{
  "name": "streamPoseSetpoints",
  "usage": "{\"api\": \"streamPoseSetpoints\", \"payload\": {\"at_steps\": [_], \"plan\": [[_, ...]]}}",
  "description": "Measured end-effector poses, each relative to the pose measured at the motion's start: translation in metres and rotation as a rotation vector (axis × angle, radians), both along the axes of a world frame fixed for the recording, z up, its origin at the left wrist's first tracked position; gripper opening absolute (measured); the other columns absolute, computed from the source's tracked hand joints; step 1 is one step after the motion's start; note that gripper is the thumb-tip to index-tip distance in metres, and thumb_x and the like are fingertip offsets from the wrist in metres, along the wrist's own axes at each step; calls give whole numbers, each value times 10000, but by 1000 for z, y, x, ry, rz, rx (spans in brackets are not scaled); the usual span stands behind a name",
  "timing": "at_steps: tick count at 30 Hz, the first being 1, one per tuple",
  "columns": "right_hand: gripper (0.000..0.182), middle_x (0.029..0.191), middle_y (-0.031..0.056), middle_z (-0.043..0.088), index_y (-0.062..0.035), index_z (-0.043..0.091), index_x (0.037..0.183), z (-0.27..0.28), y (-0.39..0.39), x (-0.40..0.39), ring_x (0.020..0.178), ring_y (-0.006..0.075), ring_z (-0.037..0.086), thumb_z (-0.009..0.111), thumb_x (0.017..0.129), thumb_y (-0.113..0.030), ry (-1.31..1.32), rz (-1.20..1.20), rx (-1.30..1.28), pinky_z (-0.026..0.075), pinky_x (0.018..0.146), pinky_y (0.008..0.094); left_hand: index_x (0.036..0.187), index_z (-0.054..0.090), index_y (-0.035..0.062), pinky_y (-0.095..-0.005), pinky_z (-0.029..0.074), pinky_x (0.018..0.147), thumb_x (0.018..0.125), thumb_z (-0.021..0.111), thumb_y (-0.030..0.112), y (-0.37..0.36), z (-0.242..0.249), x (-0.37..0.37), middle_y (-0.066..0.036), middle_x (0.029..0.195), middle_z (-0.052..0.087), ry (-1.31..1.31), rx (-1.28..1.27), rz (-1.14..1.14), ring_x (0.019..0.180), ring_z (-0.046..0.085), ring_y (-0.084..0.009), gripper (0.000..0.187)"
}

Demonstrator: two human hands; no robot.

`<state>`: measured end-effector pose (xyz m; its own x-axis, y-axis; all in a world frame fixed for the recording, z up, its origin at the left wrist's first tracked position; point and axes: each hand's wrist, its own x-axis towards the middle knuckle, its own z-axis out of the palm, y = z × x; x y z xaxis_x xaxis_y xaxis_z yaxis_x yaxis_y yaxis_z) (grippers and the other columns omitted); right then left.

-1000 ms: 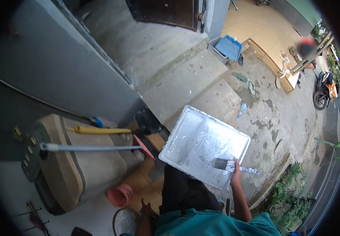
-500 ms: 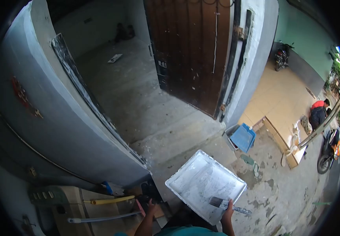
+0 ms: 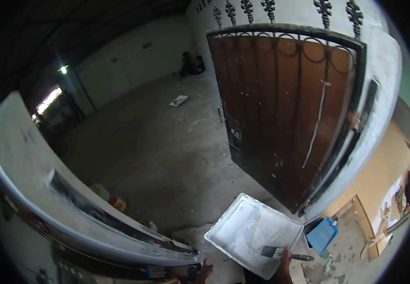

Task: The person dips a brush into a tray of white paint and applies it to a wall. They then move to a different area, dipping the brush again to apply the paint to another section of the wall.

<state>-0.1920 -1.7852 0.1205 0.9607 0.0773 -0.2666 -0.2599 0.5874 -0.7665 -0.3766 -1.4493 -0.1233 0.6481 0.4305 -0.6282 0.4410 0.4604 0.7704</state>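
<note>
My right hand (image 3: 285,266) holds the right edge of a white paint-smeared tray (image 3: 247,227), its fingers also at the handle of a paint brush (image 3: 273,252). The bristles lie over the tray and the dark handle sticks out to the right. My left hand (image 3: 206,270) is at the bottom, left of the tray and near the lower end of the grey wall. Its fingers look partly spread, and nothing shows in them.
A brown metal gate (image 3: 280,113) stands ahead. A blue container (image 3: 322,234) sits right of the tray. The grey wall (image 3: 29,151) edges the left. People (image 3: 191,65) sit at the far room wall. A white sheet (image 3: 179,101) lies on the floor.
The view has tilted up and turned left, showing more of the room and the gate's top. My left hand has moved right, nearer the tray.
</note>
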Motion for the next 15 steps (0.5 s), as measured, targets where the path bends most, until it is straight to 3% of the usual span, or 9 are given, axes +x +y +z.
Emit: {"api": "streamPoseSetpoints", "payload": {"at_steps": [2,4,6,8,10,15], "plan": [[462,1035,118,576,8,448,1178,19,30,36,941,224,567,454,897,-358,45,89,-39,474,808,342,1338,274,204,-381,503,646,806,561,75,11,49,-8,-79,863,538,230,5,71,713,553,-190,618],[465,1071,111,565,19,429,1216,5,77,98,954,205,558,479,896,-314,86,4,-79,465,823,322,1334,279,197,-377,503,641,809,557,82,35,83,13,-81,866,542,315,-1,153,708,554,-189,606],[462,1117,106,550,31,451,1213,40,111,144,964,190,551,504,889,-293,23,80,-100,448,841,307,1331,283,190,-372,502,636,812,552,89,57,117,34,-82,868,546,348,-8,229,702,556,-188,593],[476,1110,105,555,39,456,1205,78,151,182,963,190,552,515,882,-306,140,169,-68,449,836,315,1327,288,184,-367,501,631,814,548,96,78,146,58,-84,871,550,355,-17,297,697,557,-187,581],[468,1129,112,537,45,432,1223,89,189,220,974,189,542,509,893,-277,104,213,-79,438,837,300,1323,293,177,-362,500,627,817,543,104,94,167,83,-86,873,554,348,-25,347,691,558,-186,569],[513,1077,107,562,22,452,1198,145,278,301,949,210,561,529,863,-359,182,321,-64,445,844,328,1313,304,160,-350,498,615,824,532,122,125,186,135,-91,880,563,348,-64,416,678,561,-184,541]]}}
